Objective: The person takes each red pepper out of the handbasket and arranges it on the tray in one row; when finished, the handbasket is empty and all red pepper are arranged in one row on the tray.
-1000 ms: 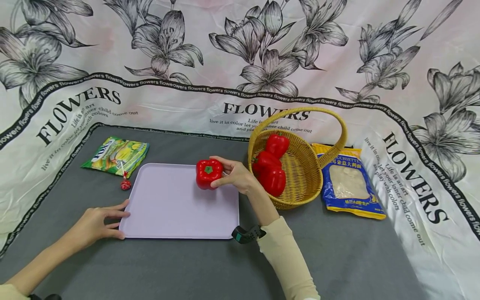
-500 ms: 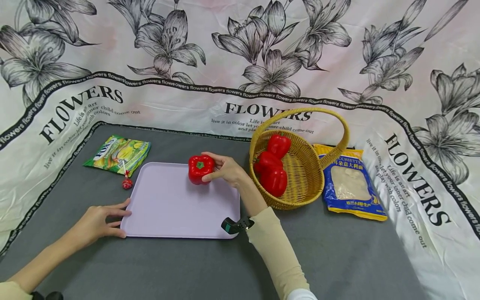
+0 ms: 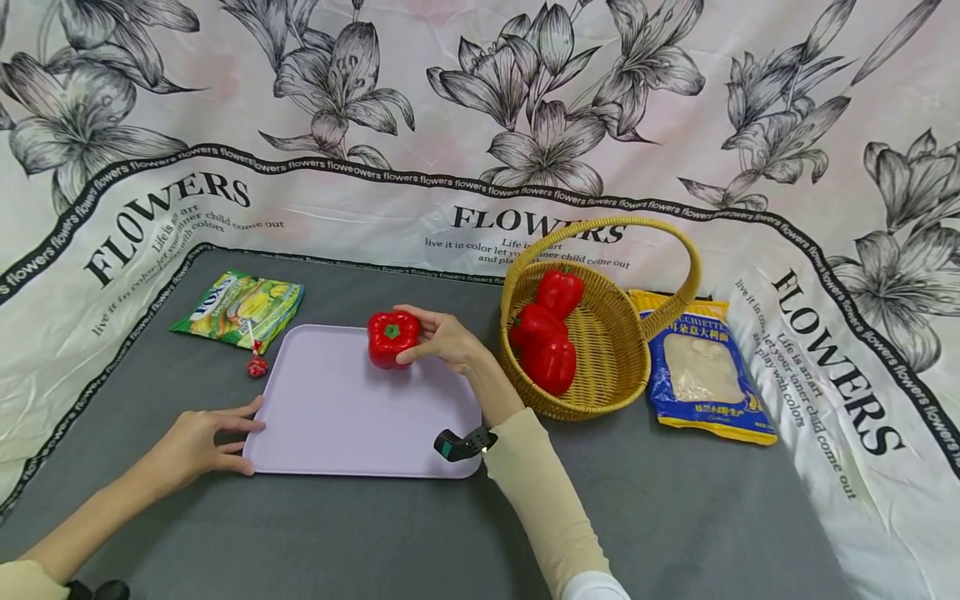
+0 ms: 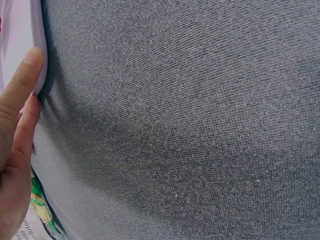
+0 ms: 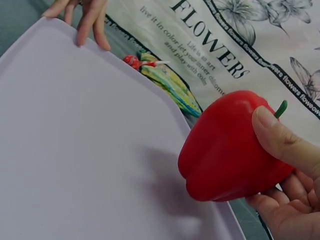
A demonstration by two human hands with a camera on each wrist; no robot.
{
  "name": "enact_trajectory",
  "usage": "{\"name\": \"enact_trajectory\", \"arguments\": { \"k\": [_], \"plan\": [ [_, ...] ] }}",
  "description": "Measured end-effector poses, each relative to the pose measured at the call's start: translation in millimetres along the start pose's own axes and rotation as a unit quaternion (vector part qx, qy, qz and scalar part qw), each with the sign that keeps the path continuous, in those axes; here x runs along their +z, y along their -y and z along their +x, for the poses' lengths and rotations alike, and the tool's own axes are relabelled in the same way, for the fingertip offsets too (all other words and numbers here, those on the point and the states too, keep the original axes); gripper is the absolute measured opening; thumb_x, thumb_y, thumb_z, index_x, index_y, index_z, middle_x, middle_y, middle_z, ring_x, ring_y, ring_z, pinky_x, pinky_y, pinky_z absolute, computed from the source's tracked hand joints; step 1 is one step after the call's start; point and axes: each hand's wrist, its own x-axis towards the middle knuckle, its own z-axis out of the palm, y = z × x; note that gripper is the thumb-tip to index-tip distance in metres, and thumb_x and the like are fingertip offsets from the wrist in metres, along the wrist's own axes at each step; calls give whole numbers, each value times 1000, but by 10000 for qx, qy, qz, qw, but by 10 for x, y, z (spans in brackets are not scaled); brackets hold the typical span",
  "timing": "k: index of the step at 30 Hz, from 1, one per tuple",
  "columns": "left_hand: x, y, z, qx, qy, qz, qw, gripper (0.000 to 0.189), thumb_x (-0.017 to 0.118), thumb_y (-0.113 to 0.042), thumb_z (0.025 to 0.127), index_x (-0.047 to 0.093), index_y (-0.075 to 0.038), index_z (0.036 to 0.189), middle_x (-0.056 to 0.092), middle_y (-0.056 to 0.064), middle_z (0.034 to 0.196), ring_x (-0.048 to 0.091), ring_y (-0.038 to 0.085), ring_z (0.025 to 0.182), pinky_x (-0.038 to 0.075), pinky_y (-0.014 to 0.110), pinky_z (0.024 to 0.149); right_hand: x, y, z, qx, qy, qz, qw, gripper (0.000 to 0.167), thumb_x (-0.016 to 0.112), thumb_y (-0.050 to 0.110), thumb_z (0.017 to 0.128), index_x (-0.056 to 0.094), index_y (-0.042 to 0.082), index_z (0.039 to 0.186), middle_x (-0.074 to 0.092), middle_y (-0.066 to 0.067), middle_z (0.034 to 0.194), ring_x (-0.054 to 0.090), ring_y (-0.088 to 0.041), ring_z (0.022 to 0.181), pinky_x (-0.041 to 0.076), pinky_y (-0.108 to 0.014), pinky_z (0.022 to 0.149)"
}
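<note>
Pinching a red pepper [image 3: 387,343], the right hand [image 3: 447,340] is hovering above a tray [image 3: 352,425] that the left hand [image 3: 197,443], fingers outstretched, is touching.

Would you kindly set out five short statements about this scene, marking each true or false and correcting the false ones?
1. The right hand holds a glossy red bell pepper. True.
2. The left hand is inside the round yellow wicker basket. False: its fingers touch the edge of the pale purple rectangular tray.
3. Three other red bell peppers lie in the basket. True.
4. In the head view, the blue and yellow plastic packet lies left of the basket. False: it lies to the right.
5. The green and yellow plastic packet lies on the tray. False: it lies on the grey cloth surface, near the tray's far left corner.
</note>
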Motion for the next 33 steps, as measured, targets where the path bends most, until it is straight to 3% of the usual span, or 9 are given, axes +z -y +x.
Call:
{"name": "enact_trajectory", "arguments": {
  "k": [10, 21, 26, 33],
  "plan": [
    [-5, -6, 0, -52, 41, -26, 10000, 55, 89, -23, 57, 73, 5, 102, 56, 29, 125, 59, -2, 95, 51, 10, 66, 106, -24, 157, -264, 408, -107, 9988, 70, 71, -16, 76, 49, 6, 140, 54, -11, 137, 51, -22, 123, 46, -32, 98],
    [0, -7, 4, -117, 54, -11, 9999, 55, 89, -23, 58, 72, 4, 102, 55, 28, 126, 61, 6, 98, 53, 13, 66, 242, 51, 251, -251, 327, -457, 9981, 68, 77, -8, 75, 56, 14, 135, 59, -6, 132, 54, -18, 119, 49, -31, 94],
    [6, 11, -1, -6, 6, -70, 10000, 55, 89, -24, 58, 72, 5, 102, 55, 29, 125, 61, 1, 96, 52, 12, 65, 253, 64, 290, -481, 542, -888, 9934, 69, 78, -8, 73, 55, 10, 136, 57, -8, 133, 55, -18, 118, 48, -28, 95],
    [-8, -3, 0, -102, 81, -65, 9999, 56, 89, -21, 58, 71, 6, 104, 55, 29, 126, 62, 3, 94, 52, 12, 67, 257, 11, 376, -903, 556, -1504, 9829, 72, 83, -3, 70, 55, 8, 136, 61, -8, 128, 59, -13, 112, 50, -24, 92]
  ]
}}
